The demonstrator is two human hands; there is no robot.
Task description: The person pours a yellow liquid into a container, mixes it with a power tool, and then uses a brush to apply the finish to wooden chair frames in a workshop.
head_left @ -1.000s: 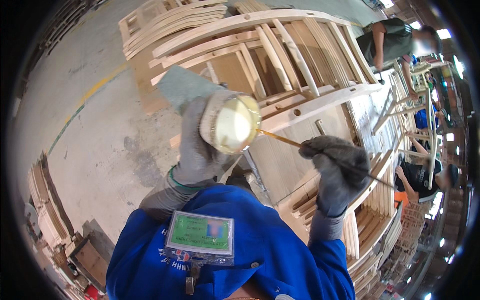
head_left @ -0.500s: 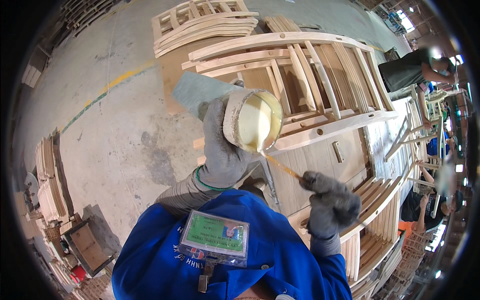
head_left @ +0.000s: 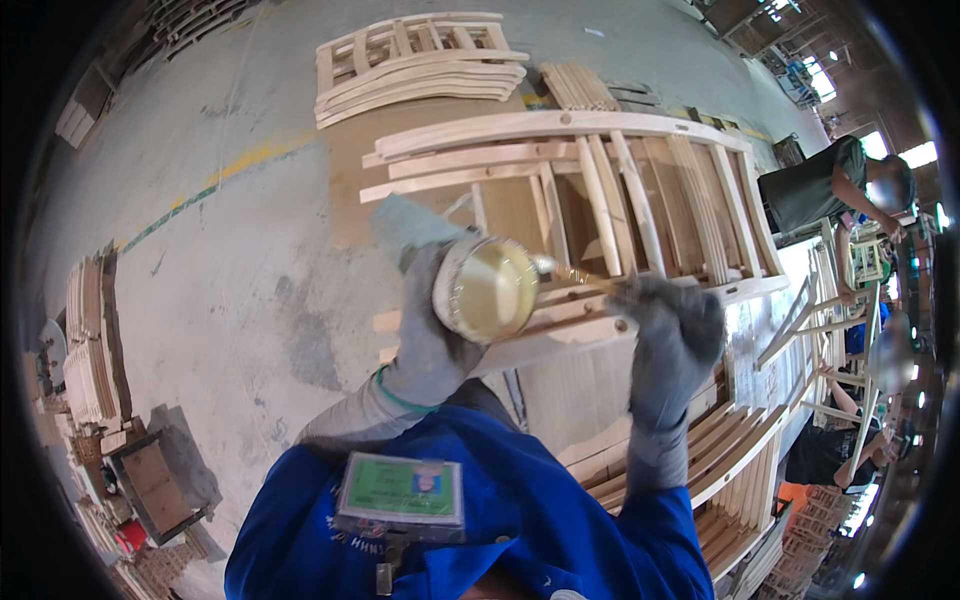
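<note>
My gloved left hand (head_left: 425,320) is wrapped round a small round pot (head_left: 449,297), tilted so its cream-coloured, glue-like contents show. A flat grey-green piece (head_left: 412,226) sticks out beyond that hand; whether the fingers hold it too is hidden. In my gloved right hand (head_left: 672,340), the fingers are closed on a thin amber stick (head_left: 585,277). Its whitish, coated tip is just outside the pot's right rim, blurred by motion. Behind both hands lie pale slatted wooden frames (head_left: 565,122), with round holes in their rails.
More curved wooden parts (head_left: 420,80) are stacked at the far side. Slatted frames (head_left: 745,450) stand close to my right arm. Beyond a shiny-topped table (head_left: 750,290), other people (head_left: 815,190) work at the right. Stacked wood (head_left: 92,340) and a box (head_left: 160,485) are at the left.
The stick's tip has come out of the pot and moved up and right. My right hand has risen, while the pot has shifted slightly down and left and turned.
</note>
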